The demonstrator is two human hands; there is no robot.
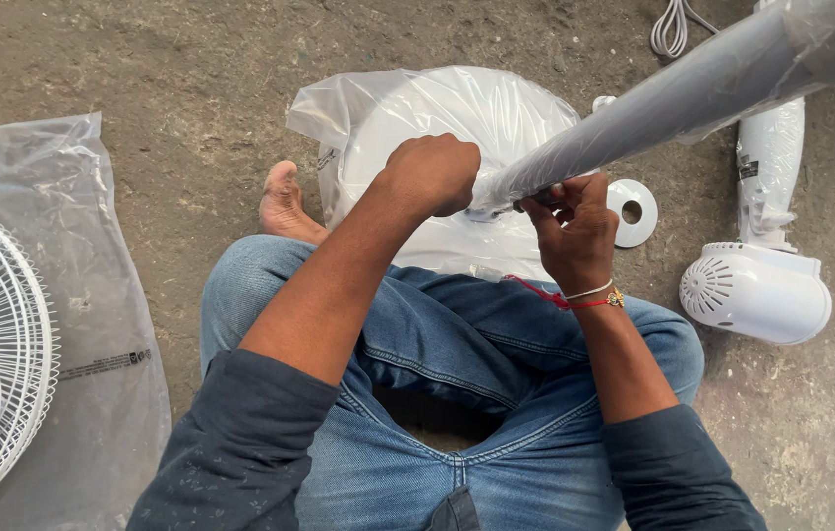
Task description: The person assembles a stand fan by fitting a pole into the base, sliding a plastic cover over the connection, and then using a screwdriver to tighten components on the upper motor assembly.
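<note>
Pole (pixel 673 93), one, grey, plastic-sleeved, slants above one bagged white round base (pixel 466 118); left hand (pixel 434 174) grip closed at its lower end; right hand (pixel 575 231) pinches sleeve; one white motor housing (pixel 756 292) on floor (pixel 191 98).

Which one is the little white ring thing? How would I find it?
Start at the big round base in clear plastic, ahead of the person's knees. Just right of it, past the right hand, lies the flat white ring on bare floor. It alone is unwrapped, with a round centre hole.

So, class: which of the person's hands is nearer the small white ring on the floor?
Right. The right hand sits just beside the white ring; the left hand is farther off.
</note>
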